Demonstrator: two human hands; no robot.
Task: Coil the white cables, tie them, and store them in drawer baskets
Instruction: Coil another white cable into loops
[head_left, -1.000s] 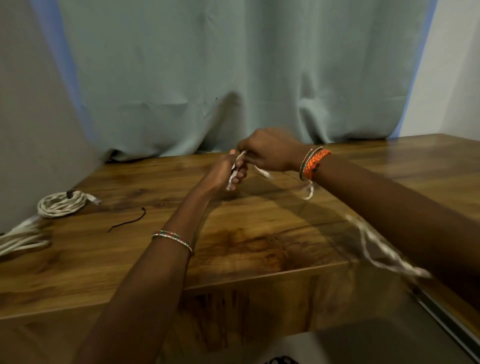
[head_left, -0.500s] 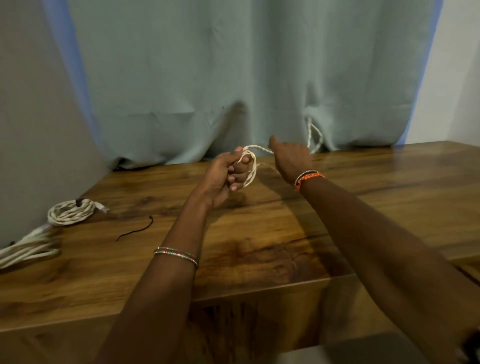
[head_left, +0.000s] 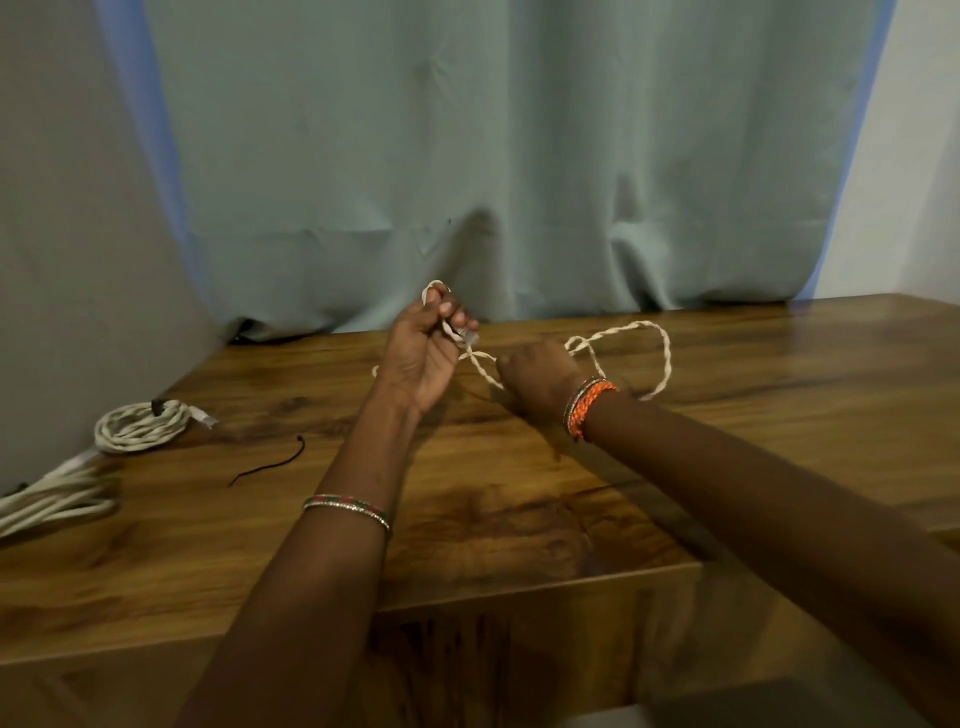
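A white twisted cable (head_left: 645, 327) runs between both hands above the wooden table (head_left: 519, 493). My left hand (head_left: 423, 353) is raised and grips one end of it, with a small loop showing above the fist and the plug end by the fingertips. My right hand (head_left: 540, 382) sits lower and to the right, holding the cable; from there a wide loop arcs out to the right and back behind the wrist. A coiled, tied white cable (head_left: 140, 427) lies at the table's left edge.
A bundle of loose white cable (head_left: 49, 500) lies at the far left. A short black tie (head_left: 270, 465) rests on the table between the coil and my left arm. A pale green curtain (head_left: 493, 156) hangs along the back edge. A grey surface (head_left: 753, 712) shows below the table front.
My left hand has risen and turned upright with the cable end. My right hand has pulled back toward me and lower, and a large loop now spreads to its right.
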